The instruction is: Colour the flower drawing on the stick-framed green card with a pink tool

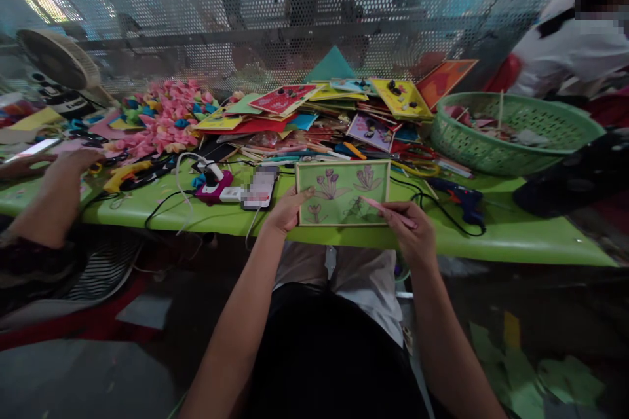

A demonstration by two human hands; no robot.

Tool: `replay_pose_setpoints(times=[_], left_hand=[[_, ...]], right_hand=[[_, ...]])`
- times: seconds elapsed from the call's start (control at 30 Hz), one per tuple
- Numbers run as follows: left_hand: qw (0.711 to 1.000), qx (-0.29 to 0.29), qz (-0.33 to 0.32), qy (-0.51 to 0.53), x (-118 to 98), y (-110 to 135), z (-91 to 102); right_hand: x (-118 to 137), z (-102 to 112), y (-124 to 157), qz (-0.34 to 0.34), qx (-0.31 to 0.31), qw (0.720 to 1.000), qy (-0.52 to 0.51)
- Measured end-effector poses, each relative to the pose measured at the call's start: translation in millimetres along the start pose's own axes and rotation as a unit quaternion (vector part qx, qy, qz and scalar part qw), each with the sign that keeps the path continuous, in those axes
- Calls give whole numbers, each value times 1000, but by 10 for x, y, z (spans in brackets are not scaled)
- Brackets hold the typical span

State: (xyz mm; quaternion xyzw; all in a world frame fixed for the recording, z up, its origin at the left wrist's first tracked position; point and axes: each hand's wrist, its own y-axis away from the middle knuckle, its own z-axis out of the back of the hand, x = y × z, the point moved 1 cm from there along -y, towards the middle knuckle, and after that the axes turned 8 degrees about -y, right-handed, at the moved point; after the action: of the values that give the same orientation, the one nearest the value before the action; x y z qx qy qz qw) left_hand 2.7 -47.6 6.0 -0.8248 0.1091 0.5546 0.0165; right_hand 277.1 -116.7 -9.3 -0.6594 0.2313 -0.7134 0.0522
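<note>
I hold a light green card (343, 192) with purple flower shapes and a pale border at the near edge of the green table (515, 236). My left hand (287, 209) grips the card's left edge, thumb on top. My right hand (413, 229) is closed around a thin pink stick (388, 211) whose tip rests on the card's lower right part.
A pile of coloured cards (344, 108) and pink paper flowers (167, 118) fills the back of the table. A green basket (511, 131) stands at the right, a blue glue gun (462, 200) beside my right hand, chargers and cables (221, 186) at the left. Another person's arm (54, 196) rests at the far left; someone else sits at the far right.
</note>
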Motion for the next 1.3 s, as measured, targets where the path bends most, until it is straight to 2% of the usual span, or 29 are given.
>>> replay_pose_setpoints(times=[0.6, 0.8, 1.3], left_hand=[[1000, 2, 14, 8, -31, 26, -28], [1000, -4, 17, 2, -43, 31, -38], [1000, -4, 20, 8, -40, 36, -33]], right_hand=[[15, -13, 0, -3, -3, 1000, -8], [53, -25, 4, -3, -21, 1000, -8], [26, -16, 12, -5, -5, 1000, -17]])
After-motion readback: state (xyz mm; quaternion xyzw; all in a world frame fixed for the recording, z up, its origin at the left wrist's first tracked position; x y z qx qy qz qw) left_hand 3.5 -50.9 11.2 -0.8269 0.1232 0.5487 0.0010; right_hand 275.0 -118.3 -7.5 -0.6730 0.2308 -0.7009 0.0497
